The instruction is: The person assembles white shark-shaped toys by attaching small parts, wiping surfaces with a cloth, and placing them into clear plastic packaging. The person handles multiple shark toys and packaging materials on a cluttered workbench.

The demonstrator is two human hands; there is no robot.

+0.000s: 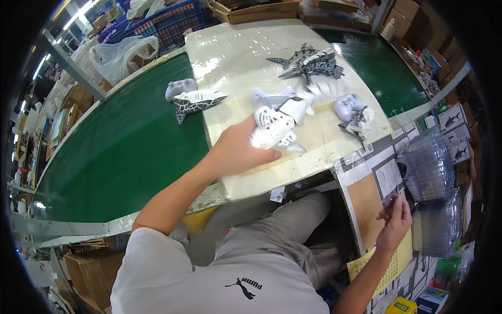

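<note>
White T-shirt (209, 282) nearest, dark animal logo (243, 289) plus lettering (252, 283). Right hand (396, 222): fingers bunched, can't tell on what; clear plastic trays (431, 162) alongside. Left hand (235, 148) wrapped round white plastic fish toy (274, 130), over cream board (225, 57). Right of that grip: lavender controller (345, 108). Left: smooth green belt (125, 146). Beyond: black-veined toys (314, 64).

The board (225, 57) lies between 2 stretches of belt (120, 152). A toy figure (274, 128) is over its middle, toy animals (314, 64) behind, 1 controller (345, 106) to the right, and plastic trays (430, 165) stand farther right.
</note>
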